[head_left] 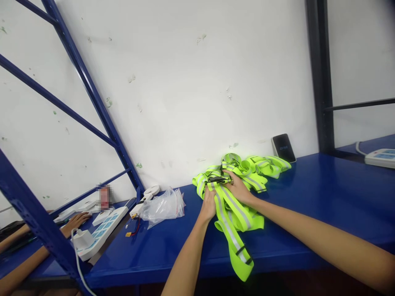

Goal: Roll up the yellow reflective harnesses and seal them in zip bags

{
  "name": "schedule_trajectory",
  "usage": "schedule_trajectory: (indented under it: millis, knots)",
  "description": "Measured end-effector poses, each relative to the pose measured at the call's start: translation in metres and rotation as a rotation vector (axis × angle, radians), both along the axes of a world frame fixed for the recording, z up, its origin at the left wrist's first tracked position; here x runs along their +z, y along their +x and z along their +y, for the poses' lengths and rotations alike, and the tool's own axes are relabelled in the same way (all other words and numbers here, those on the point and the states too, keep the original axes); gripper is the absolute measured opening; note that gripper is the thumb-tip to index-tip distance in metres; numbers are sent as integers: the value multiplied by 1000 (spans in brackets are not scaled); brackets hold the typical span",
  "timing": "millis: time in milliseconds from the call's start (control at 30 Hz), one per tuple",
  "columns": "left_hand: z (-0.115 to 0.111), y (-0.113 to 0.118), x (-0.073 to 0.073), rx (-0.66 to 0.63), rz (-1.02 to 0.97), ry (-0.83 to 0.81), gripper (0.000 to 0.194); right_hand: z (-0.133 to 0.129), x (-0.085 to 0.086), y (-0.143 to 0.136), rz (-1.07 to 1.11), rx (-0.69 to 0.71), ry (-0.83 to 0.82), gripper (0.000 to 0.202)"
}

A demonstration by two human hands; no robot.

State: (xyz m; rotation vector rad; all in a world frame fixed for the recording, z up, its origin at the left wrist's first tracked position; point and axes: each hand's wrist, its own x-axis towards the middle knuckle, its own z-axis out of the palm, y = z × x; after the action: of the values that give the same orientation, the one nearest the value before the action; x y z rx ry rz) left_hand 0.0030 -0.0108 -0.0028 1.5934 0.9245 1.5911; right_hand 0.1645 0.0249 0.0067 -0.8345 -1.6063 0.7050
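Note:
A heap of neon yellow-green reflective straps (243, 213) with grey stripes lies on the blue shelf, and one looped end hangs over the front edge. My left hand (209, 204) is closed on a strap at the near left of the heap, just below a black buckle (217, 179). From the right, my right hand (237, 188) grips the straps beside that buckle, its fingers partly hidden among the folds. More tangled strap (268, 163) spreads behind and to the right of my hands.
On the blue shelf (308, 197) a clear plastic bag (165, 207) and a small white fan (152, 190) lie left. A phone-like device (283, 148) leans on the wall. Past the blue post (40, 222) are a power strip (105, 230) and another person's hand (75, 222).

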Motion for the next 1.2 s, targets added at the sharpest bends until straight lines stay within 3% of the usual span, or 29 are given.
schedule_trajectory:
  millis: [100, 200, 433, 600, 833, 1067, 1200]
  knots:
    - [2, -1, 5, 77, 7, -56, 22, -11, 2, -2, 26, 34, 112, 63]
    - [8, -5, 5, 91, -68, -99, 22, -22, 7, -3, -47, 133, 180, 55]
    - [17, -15, -4, 152, -239, -104, 31, -39, 13, -5, -170, 274, 156, 47]
    - [18, -14, -4, 114, -297, -166, 26, -34, 11, -8, -152, 185, 107, 43]
    - [10, -6, 5, -56, -601, -303, 32, -21, 4, 1, -241, -22, 199, 74]
    - [2, 0, 15, -149, -503, -292, 56, -16, 2, 7, -406, -40, 467, 40]
    - [2, 1, 15, -235, -445, -273, 56, -15, 3, 9, -391, -26, 498, 49]
